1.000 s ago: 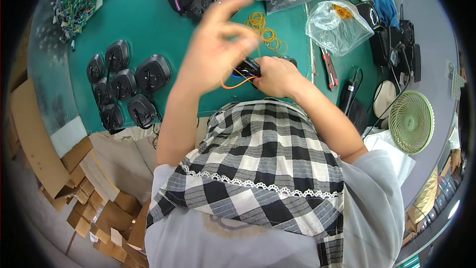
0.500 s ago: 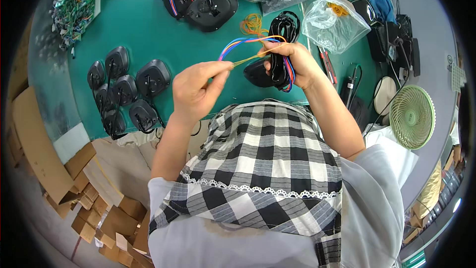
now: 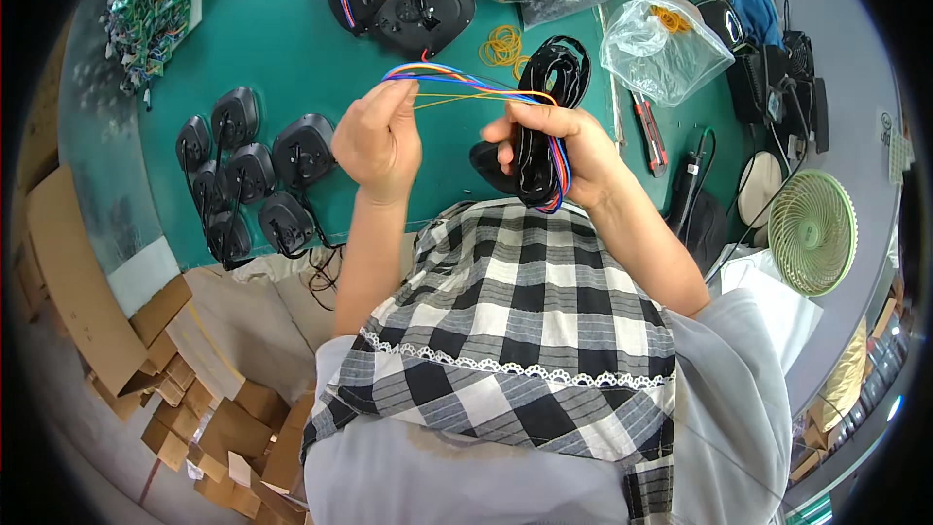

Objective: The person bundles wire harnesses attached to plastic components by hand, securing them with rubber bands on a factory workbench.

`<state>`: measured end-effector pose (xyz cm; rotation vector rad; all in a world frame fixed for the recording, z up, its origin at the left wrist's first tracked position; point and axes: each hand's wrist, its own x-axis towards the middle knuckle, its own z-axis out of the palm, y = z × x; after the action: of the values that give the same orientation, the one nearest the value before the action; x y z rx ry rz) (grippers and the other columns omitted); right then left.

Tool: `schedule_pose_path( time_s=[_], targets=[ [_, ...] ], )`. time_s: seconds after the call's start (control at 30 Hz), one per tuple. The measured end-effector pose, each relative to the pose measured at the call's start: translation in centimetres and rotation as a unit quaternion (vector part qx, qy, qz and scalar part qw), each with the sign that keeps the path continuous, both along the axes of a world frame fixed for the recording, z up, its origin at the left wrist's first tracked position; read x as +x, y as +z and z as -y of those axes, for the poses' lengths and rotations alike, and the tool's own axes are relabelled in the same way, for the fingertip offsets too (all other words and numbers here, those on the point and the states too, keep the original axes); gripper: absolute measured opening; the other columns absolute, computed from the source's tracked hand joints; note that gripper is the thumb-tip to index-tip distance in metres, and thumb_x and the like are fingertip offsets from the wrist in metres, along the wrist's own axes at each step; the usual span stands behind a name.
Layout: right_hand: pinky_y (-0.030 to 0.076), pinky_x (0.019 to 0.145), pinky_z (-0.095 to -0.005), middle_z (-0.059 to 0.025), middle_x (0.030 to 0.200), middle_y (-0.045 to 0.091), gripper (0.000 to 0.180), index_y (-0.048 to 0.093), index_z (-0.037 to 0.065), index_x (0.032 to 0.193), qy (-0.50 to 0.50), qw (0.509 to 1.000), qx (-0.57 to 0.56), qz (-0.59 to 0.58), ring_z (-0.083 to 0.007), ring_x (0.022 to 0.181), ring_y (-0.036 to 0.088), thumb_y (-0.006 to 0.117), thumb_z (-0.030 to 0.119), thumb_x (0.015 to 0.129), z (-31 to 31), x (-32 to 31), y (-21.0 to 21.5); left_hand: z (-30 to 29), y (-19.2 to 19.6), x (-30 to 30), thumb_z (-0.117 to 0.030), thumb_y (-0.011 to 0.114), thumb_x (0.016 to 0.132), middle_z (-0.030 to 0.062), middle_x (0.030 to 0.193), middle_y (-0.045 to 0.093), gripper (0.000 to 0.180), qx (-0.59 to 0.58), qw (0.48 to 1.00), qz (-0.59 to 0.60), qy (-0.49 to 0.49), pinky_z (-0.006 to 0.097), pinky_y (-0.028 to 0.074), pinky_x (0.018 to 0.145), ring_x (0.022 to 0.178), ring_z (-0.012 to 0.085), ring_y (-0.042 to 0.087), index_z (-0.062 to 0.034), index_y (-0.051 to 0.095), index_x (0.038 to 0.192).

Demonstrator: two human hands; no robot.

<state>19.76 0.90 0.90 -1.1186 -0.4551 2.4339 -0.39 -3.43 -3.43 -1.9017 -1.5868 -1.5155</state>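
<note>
Since 0.5 s ago both hands sit lower, at frame centre — left hand (image 3: 377, 141) pinching coloured wires (image 3: 466, 83), right hand (image 3: 559, 151) clenched round a black cable coil (image 3: 544, 97); black housings (image 3: 248, 175) lie left on the green desk (image 3: 272, 49).

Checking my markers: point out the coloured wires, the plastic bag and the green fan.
coloured wires (image 3: 466, 81), head view, on the strands between the hands
plastic bag (image 3: 664, 44), head view, on its clear side
green fan (image 3: 812, 231), head view, grille centre

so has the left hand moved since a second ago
Yes. The left hand has dropped toward the person, away from the loose yellow rubber bands on the green table.
</note>
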Motion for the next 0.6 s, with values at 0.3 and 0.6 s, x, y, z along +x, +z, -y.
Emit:
schedule_pose_path(
  time_s=[0.3,0.6],
  targets=[
    [0.051,0.062,-0.0346,-0.0059,0.070,0.058,0.023,0.052,0.002,0.106,-0.084,0.992,-0.062,-0.065,-0.0183,0.062,0.059,0.056,0.018,0.090,-0.1,0.5,-1.5,3.3,2.8,3.5,-0.013,0.079,0.073,0.0033,0.080,0.056,0.023,-0.038,0.996,0.019,-0.075,0.026,0.040,0.051,0.063,0.0099,0.051,-0.0098,0.058,0.082],
    [0.046,0.077,-0.0349,-0.0120,0.094,0.053,0.052,0.045,0.000,0.123,-0.042,0.980,0.032,-0.191,-0.0231,0.083,0.054,0.059,0.020,0.077,2.1,2.2,-1.6,5.2,2.3,-1.6,-0.015,0.039,0.097,0.0084,0.070,0.062,0.025,-0.127,0.286,0.784,-0.537,0.021,0.036,0.044,0.044,0.0084,0.043,0.0011,0.058,0.096]
  ],
)
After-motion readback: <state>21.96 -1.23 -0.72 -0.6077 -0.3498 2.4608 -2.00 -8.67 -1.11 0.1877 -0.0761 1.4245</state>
